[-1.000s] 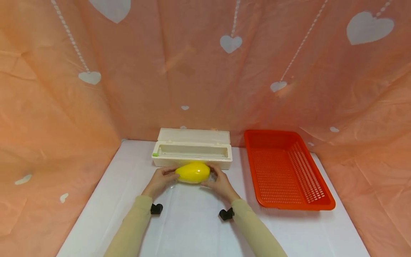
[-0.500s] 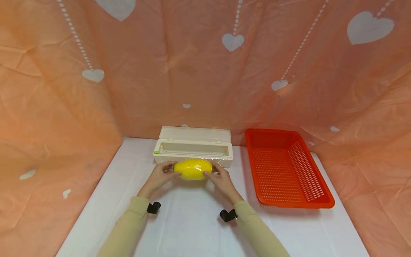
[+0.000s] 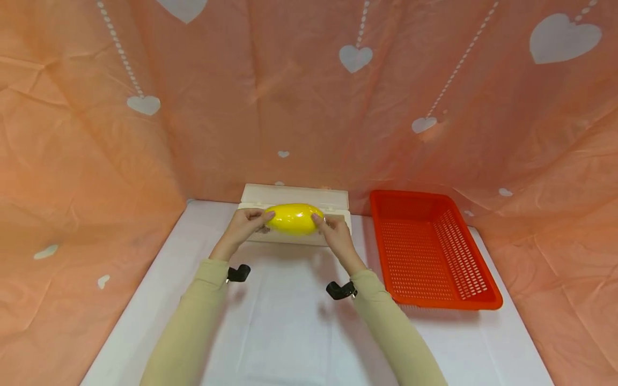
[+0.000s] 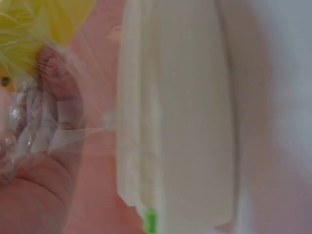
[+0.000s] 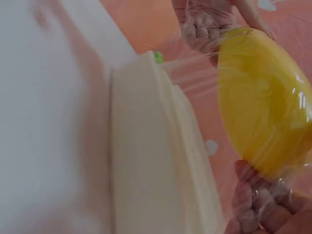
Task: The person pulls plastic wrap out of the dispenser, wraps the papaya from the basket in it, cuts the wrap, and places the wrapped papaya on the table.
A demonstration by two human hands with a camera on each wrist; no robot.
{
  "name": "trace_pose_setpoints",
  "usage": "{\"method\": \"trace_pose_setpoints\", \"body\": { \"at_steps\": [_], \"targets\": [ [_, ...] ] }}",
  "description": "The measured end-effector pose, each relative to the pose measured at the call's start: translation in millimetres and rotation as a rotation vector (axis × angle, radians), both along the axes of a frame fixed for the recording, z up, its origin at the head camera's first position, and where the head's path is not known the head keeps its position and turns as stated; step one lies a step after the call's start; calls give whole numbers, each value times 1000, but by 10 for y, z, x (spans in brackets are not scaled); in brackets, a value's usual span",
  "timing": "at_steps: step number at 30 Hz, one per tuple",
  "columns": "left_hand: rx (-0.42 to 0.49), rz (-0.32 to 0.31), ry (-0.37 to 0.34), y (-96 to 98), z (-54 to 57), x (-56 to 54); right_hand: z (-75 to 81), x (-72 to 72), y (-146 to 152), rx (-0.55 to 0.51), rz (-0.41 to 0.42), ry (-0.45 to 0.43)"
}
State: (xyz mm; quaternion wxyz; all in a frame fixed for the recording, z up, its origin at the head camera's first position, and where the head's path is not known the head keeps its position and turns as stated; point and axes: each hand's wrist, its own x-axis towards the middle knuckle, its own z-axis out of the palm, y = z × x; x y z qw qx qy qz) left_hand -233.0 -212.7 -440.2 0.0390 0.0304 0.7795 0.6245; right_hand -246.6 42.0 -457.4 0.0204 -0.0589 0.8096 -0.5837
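A smooth yellow fruit (image 3: 294,219), long and rounded like a papaya, is held up above the table in front of the white cling film dispenser (image 3: 289,238). Clear cling film (image 4: 80,132) covers the fruit and stretches toward the dispenser in both wrist views. At the fruit's left end, my left hand (image 3: 243,228) pinches it with thumb on top and fingers beneath. My right hand (image 3: 339,239) grips the right end the same way. Film lies over the fingers in both wrist views. The fruit and hands hide much of the dispenser's opening.
A red perforated plastic basket (image 3: 420,257) stands on the table to the right. The dispenser's lid (image 3: 294,194) is raised at the back, near the orange heart-patterned cloth (image 3: 309,107). A green slider (image 5: 158,57) sits at one end of the dispenser.
Both hands have lifted the yellow fruit from the table before the dispenser, up and slightly away from me. The thumbs have come onto its top, and the film over it has moved along.
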Motion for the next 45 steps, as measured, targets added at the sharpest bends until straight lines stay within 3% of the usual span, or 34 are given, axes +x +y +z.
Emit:
{"method": "trace_pose_setpoints", "body": {
  "at_steps": [7,14,20,25,30,32,35,39,45],
  "targets": [
    [53,9,-85,-5,247,-242,243,-224,-22,-51,-50,-85],
    [58,14,-66,19,455,-388,388,-386,-46,-142,-51,-104],
    [60,21,-46,34,619,-472,534,-450,-51,-205,-49,-35],
    [-11,13,-96,10,651,-349,530,-288,-24,-98,-52,-73],
    [-150,-54,-144,28,610,25,275,27,11,60,-60,-36],
    [-180,-76,-140,43,560,188,136,148,15,103,-68,4],
    [-190,-88,-121,16,242,309,-98,306,21,129,-79,41],
    [-199,-108,-85,-39,-288,337,-406,424,51,131,-49,78],
    [-109,-133,-61,-68,-703,370,-753,381,100,129,58,98]
  ]
}}
